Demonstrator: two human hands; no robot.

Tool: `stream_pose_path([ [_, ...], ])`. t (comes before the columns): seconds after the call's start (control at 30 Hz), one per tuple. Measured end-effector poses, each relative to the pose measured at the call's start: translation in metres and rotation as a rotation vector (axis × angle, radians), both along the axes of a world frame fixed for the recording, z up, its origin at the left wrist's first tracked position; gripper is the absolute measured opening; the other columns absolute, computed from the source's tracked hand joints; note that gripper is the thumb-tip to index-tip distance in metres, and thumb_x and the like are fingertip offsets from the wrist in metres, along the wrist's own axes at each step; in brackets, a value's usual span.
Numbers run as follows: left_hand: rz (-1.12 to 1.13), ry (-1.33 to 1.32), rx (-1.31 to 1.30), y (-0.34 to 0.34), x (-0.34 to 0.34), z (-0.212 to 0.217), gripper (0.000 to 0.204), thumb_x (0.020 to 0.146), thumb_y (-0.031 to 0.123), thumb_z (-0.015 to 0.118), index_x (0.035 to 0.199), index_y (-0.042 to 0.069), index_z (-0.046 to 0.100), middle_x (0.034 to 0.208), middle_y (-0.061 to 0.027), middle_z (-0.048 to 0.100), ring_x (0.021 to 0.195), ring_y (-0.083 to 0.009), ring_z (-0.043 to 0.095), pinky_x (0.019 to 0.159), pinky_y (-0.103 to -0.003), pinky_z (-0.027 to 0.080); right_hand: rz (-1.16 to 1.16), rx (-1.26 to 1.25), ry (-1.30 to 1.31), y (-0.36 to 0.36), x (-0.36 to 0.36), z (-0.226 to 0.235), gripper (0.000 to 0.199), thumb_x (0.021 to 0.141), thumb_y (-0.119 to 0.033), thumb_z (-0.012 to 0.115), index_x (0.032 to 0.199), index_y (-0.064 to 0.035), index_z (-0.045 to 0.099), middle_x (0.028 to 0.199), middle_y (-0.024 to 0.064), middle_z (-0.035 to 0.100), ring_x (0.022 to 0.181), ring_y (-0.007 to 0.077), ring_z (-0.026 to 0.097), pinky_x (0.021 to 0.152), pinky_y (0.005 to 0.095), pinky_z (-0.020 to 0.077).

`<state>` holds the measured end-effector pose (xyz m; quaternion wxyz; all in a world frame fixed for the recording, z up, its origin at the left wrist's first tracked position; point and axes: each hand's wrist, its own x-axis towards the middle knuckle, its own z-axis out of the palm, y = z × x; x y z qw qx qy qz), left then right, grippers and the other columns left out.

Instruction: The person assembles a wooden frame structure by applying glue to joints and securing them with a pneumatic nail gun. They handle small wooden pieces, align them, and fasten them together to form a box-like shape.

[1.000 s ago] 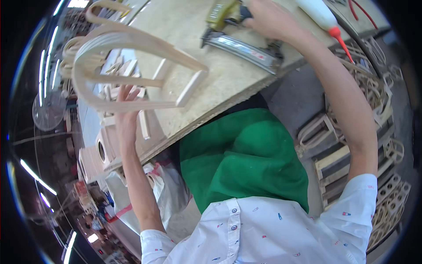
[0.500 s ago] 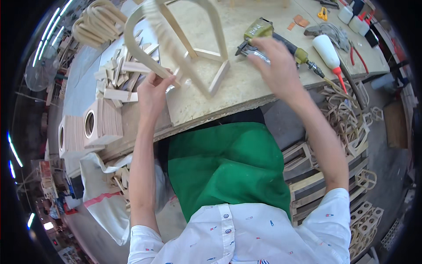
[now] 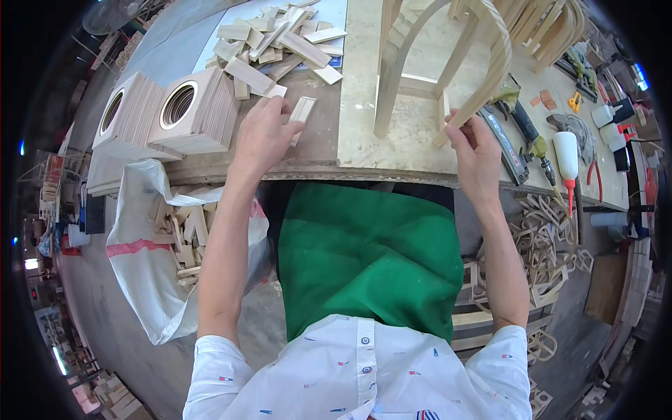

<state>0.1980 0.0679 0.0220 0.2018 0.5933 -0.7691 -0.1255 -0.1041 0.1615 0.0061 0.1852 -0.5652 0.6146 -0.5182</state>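
Note:
My right hand [image 3: 479, 150] is closed, pinching the lower end of one leg of an arched wooden frame [image 3: 420, 35]. The pale frame stands upright on the bench, with short straight bars joining it low down. Its top runs out of view. To the left, my left hand [image 3: 266, 133] has curled fingers, its thumb against the edge of a small wooden slat [image 3: 304, 115]; the grip is partly hidden by the hand. Just beyond the fingers lies a loose pile of similar slats [image 3: 280, 42].
Stacks of square wooden plates with round holes [image 3: 192, 115] stand left. A white sack [image 3: 143, 280] of wood pieces sits below. On the right lie a nail gun [image 3: 521, 122], a white glue bottle [image 3: 565, 157] and red pliers [image 3: 596, 178]. More bent frames [image 3: 553, 28] stand behind.
My left hand has let go of the frame and moved to the slats. My right hand has left the nail gun and taken hold of the frame's leg. The view has turned left.

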Motion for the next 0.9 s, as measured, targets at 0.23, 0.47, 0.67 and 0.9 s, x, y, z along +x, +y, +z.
stream_pose_path([
  [0.23,0.001,-0.023,0.052,-0.005,0.0,-0.01,0.033,0.075,0.023,0.071,0.089,-0.002,0.057,0.083,-0.0143,0.061,0.077,-0.0265,0.06,0.073,-0.037,0.048,-0.079,0.017,0.012,0.006,-0.009,0.005,0.031,0.087,-0.007,0.065,0.116,0.0022,0.058,0.098,0.0113,0.066,0.073,0.0151,0.059,0.068,0.0296,0.049],
  [0.47,-0.308,0.313,0.605,0.058,-0.045,0.05,0.018,0.079,0.009,0.068,0.088,0.0,0.055,0.074,-0.0047,0.06,0.068,-0.0118,0.057,0.064,-0.026,0.046,0.22,-0.292,0.375,0.056,0.05,0.014,0.036,0.071,0.0,0.071,0.105,-0.0024,0.061,0.106,0.015,0.061,0.092,0.0317,0.063,0.075,0.0375,0.0544],
  [0.67,-0.429,0.611,0.815,0.055,-0.066,0.035,0.021,0.082,0.006,0.067,0.098,-0.001,0.055,0.084,-0.0027,0.061,0.077,-0.0089,0.058,0.07,-0.024,0.046,0.303,-0.286,0.505,0.041,0.047,0.009,0.025,0.074,-0.003,0.062,0.099,-0.0021,0.061,0.096,0.0124,0.062,0.085,0.0314,0.063,0.068,0.0387,0.0534],
  [0.9,-0.574,0.356,0.104,0.001,-0.08,0.005,0.036,0.079,0.001,0.067,0.115,0.005,0.063,0.116,-0.0058,0.063,0.124,-0.0196,0.047,0.101,-0.035,0.039,0.138,-0.099,0.596,0.021,0.01,0.01,0.011,0.077,-0.004,0.059,0.087,-0.0006,0.058,0.087,0.013,0.058,0.084,0.0327,0.061,0.066,0.0423,0.0511],
])
